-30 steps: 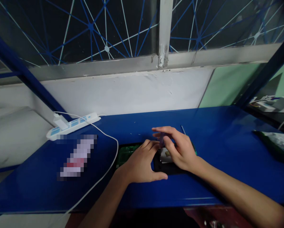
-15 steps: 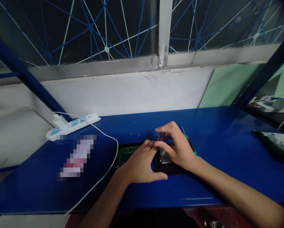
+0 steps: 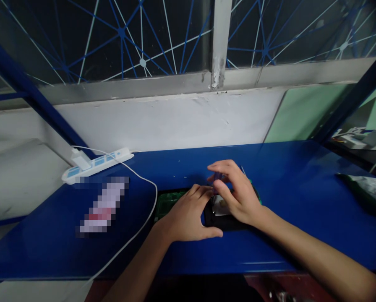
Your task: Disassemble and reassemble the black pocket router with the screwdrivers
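In the middle of the blue table, my right hand point(image 3: 238, 191) pinches the translucent purple handle of a small screwdriver point(image 3: 218, 177) between thumb and fingers. Its shaft points down at a silver metal plate point(image 3: 220, 208) in a black device point(image 3: 210, 220). My left hand point(image 3: 188, 216) lies across the device's left side with fingers stretched and thumb apart, the fingertips close to the screwdriver. Under and left of that hand shows a green part point(image 3: 169, 203) in a dark frame. Another green item point(image 3: 257, 195) is partly hidden behind my right hand. The screwdriver tip is hard to make out.
A white power strip point(image 3: 96, 165) with a plugged-in adapter lies at the back left. Its white cable point(image 3: 155, 193) crosses the table left of the device. A blurred-out pale item point(image 3: 103, 205) rests nearby. At the right edge is a silver-and-green bag point(image 3: 370, 191).
My right fingers have shifted slightly around the screwdriver handle, the thumb bending and rising. My left hand stays in place. The view has moved very slightly.
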Motion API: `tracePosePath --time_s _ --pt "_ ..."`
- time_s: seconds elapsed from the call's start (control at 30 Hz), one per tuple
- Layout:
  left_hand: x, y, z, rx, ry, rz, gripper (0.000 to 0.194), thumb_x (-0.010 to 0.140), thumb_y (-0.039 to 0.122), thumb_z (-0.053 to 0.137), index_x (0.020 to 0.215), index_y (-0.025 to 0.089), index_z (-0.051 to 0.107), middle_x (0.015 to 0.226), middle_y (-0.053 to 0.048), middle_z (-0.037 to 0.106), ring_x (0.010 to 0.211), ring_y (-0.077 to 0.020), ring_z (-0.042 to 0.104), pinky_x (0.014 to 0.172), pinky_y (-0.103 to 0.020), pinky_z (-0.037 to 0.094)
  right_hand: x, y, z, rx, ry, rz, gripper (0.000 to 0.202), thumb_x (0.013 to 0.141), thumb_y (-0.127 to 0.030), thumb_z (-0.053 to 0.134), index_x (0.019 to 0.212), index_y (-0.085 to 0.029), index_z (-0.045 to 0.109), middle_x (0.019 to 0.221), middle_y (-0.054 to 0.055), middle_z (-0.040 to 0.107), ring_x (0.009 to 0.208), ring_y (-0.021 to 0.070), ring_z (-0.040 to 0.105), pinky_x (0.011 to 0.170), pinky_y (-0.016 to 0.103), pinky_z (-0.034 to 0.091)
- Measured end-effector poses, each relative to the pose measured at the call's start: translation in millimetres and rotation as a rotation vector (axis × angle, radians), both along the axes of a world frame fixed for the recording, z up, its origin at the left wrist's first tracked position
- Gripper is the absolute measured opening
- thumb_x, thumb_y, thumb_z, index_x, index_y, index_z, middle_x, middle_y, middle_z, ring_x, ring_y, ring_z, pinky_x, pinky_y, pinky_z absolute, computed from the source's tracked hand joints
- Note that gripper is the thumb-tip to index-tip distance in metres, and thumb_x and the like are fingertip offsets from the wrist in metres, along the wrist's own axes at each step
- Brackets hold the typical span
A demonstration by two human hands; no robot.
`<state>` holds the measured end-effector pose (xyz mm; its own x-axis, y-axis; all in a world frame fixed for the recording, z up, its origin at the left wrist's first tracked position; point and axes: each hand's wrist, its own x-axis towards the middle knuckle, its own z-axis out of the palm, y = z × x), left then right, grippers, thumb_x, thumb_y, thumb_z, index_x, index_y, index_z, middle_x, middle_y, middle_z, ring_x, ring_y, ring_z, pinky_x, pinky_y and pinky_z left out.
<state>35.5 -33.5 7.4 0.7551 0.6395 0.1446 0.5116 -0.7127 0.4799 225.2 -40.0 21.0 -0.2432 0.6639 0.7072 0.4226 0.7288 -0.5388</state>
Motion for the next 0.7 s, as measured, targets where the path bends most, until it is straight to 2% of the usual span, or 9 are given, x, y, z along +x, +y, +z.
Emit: tracePosePath --time_s 0.1,0.17,0.3,0.4,0.47,0.57,0.7 --pt "0.1 0.3 -1.4 -0.004 0.002 0.007 0.082 0.069 0.051 0.083 0.138 0.025 0.046 0.133 -0.010 0.055 0.119 -0.0347 0.049 0.105 -0.052 0.043 -0.3 3.8 -1.0 0.107 -0.009 -0.049 0.028 0.093 -0.025 0.063 0.122 -0.025 0.059 0.103 0.007 0.056 0.092 0.0190 0.062 0.074 0.035 0.058" --pt "0.1 0.7 -2.3 0.008 -0.005 0.001 0.085 0.069 0.051 0.083 0.140 0.025 0.043 0.136 -0.011 0.054 0.122 -0.0353 0.048 0.107 -0.053 0.042 -0.8 4.3 -2.5 0.130 0.018 -0.040 0.032 0.093 -0.022 0.064 0.124 -0.027 0.058 0.101 0.006 0.059 0.089 0.0176 0.063 0.075 0.034 0.059" --pt "-0.6 1.2 -3.6 0.020 -0.013 -0.017 0.088 0.069 0.052 0.084 0.141 0.025 0.042 0.140 -0.011 0.051 0.125 -0.0348 0.046 0.110 -0.052 0.039 -1.4 -0.1 -5.2 -0.044 0.059 0.023 0.043 0.098 -0.017 0.051 0.139 -0.029 0.044 0.116 0.005 0.068 0.089 0.0146 0.069 0.081 0.033 0.060" --pt "-1.3 1.4 -3.9 0.021 -0.014 -0.010 0.088 0.069 0.052 0.084 0.142 0.025 0.042 0.142 -0.010 0.050 0.125 -0.0345 0.046 0.110 -0.052 0.039 -0.8 -3.6 -4.8 -0.134 0.063 0.075 0.037 0.101 -0.017 0.040 0.137 -0.028 0.043 0.128 0.006 0.065 0.092 0.0135 0.071 0.083 0.033 0.060" --pt "-1.2 1.4 -3.9 0.019 -0.011 -0.009 0.086 0.069 0.053 0.084 0.140 0.025 0.044 0.139 -0.010 0.052 0.124 -0.0346 0.046 0.109 -0.052 0.040 -0.3 -3.6 -3.4 -0.101 0.050 0.082 0.031 0.101 -0.018 0.041 0.130 -0.026 0.048 0.129 0.007 0.063 0.096 0.0149 0.070 0.084 0.035 0.059" --pt "-0.4 1.8 -4.3 0.011 -0.001 0.003 0.081 0.068 0.053 0.084 0.135 0.024 0.050 0.133 -0.012 0.056 0.120 -0.0351 0.049 0.106 -0.053 0.043 -0.1 -0.7 -1.4 0.032 0.002 0.027 0.024 0.098 -0.025 0.053 0.122 -0.024 0.053 0.117 0.008 0.062 0.101 0.0195 0.066 0.085 0.039 0.058" --pt "0.2 2.0 -5.0 0.009 -0.006 0.014 0.078 0.067 0.051 0.086 0.131 0.023 0.053 0.131 -0.011 0.058 0.119 -0.0350 0.051 0.105 -0.052 0.044 -0.2 3.3 -0.8 0.128 -0.034 -0.043 0.025 0.093 -0.029 0.065 0.117 -0.024 0.058 0.103 0.008 0.056 0.093 0.0198 0.062 0.074 0.036 0.058"
